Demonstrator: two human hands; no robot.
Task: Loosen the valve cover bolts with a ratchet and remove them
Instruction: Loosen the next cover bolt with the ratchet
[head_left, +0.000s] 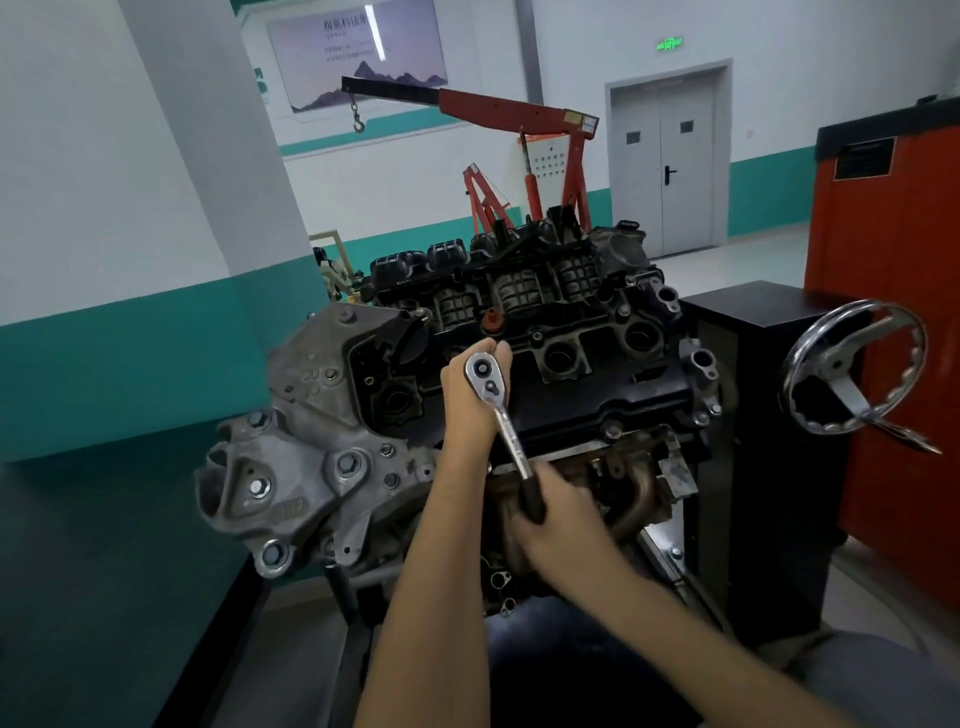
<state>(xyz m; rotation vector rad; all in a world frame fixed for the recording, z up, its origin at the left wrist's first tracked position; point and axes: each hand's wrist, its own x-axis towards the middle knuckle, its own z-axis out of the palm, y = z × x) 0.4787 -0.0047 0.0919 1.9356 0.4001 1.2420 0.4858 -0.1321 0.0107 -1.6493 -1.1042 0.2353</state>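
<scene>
- The valve cover bolts sit around the rim and down the middle of the black valve cover (566, 384) on top of the engine (322, 447), which is bolted to a stand in front of me; the one I'm on is hidden under the ratchet (501, 410) head, near the left-centre of the cover.
- My left hand (470, 395) is cupped closed around the ratchet head from beneath, pressing it down so the socket stays square on the bolt.
- My right hand (556, 519) is wrapped shut on the black grip at the end of the handle, which slants down toward me over the exhaust manifold (631, 499).
- I judge these bolts small, hard steel and light once free, but stiff to crack loose; they may be oily and slip from my fingers.
- The cover looks like plastic, so I'd avoid levering on it.
- Best hold: far end of the handle for leverage, head steadied; once loose, spin each bolt out by its head with fingertips.
- One bolt (613, 430) shows on the near edge, others (623, 312) further back.
</scene>
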